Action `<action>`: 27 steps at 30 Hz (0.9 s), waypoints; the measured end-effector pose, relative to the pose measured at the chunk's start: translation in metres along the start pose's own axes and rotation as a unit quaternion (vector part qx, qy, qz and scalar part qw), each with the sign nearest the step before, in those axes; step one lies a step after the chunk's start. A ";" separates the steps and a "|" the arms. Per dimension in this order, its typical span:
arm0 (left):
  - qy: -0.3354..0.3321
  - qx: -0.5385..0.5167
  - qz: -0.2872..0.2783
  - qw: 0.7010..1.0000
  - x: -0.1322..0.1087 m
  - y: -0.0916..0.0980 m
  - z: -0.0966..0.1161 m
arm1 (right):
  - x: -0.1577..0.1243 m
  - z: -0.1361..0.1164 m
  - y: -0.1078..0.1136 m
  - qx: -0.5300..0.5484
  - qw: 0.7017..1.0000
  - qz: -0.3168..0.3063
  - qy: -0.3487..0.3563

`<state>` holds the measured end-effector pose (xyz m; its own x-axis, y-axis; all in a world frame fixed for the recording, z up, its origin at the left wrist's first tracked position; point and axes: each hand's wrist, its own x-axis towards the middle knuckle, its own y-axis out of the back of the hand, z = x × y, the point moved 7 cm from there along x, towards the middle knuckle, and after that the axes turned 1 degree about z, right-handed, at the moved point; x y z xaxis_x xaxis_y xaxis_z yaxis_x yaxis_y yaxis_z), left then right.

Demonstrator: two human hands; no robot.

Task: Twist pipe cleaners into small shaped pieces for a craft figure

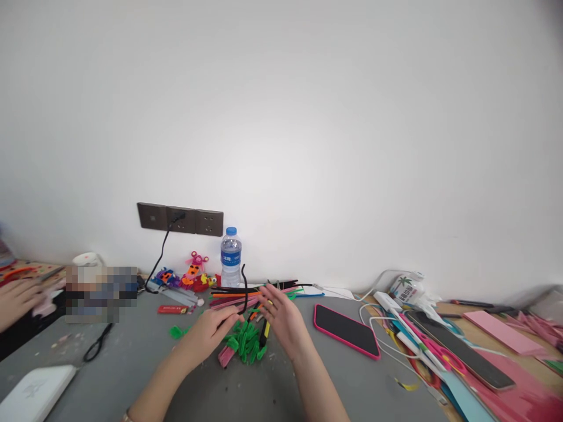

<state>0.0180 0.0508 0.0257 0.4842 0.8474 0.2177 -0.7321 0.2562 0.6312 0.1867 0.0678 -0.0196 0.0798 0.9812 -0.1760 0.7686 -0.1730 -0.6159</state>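
Note:
My left hand (213, 333) is closed, its fingertips pinching a black pipe cleaner (245, 290) that rises upright with a bend near its top. To its right, my right hand (284, 321) has its fingers extended and palm turned inward, holding nothing that I can see. Below and between both hands lies a pile of curled green pipe-cleaner pieces (248, 343), with a pink bundle (226, 356) at its near side. A yellow-and-black tool (264, 333), perhaps a cutter, is partly covered by my right hand. Straight pipe cleaners (220, 295) in several colours lie behind my hands.
A water bottle (231, 258) stands against the wall beside small fuzzy figures (193, 274). Right of my hands lies a pink-edged phone (346, 331), then cables, scissors (444, 356) and papers. Another person's hand (17, 302) is at far left, above a white box (37, 392).

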 end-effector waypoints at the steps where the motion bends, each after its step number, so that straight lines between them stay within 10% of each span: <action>1: -0.008 0.006 -0.014 1.000 0.000 -0.003 0.002 | -0.005 0.005 -0.011 -0.018 0.999 -0.036 -0.014; 6: -0.034 0.027 -0.043 0.998 -0.001 -0.008 0.007 | -0.023 0.019 -0.046 -0.046 0.987 -0.152 -0.034; 27: 0.044 0.005 0.025 0.999 0.004 0.000 -0.014 | -0.007 0.005 -0.018 0.036 0.992 0.017 0.123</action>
<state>0.0130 0.0604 0.0160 0.4028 0.8967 0.1836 -0.7496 0.2081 0.6284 0.1691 0.0640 -0.0109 0.2647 0.9643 -0.0102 0.7156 -0.2036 -0.6682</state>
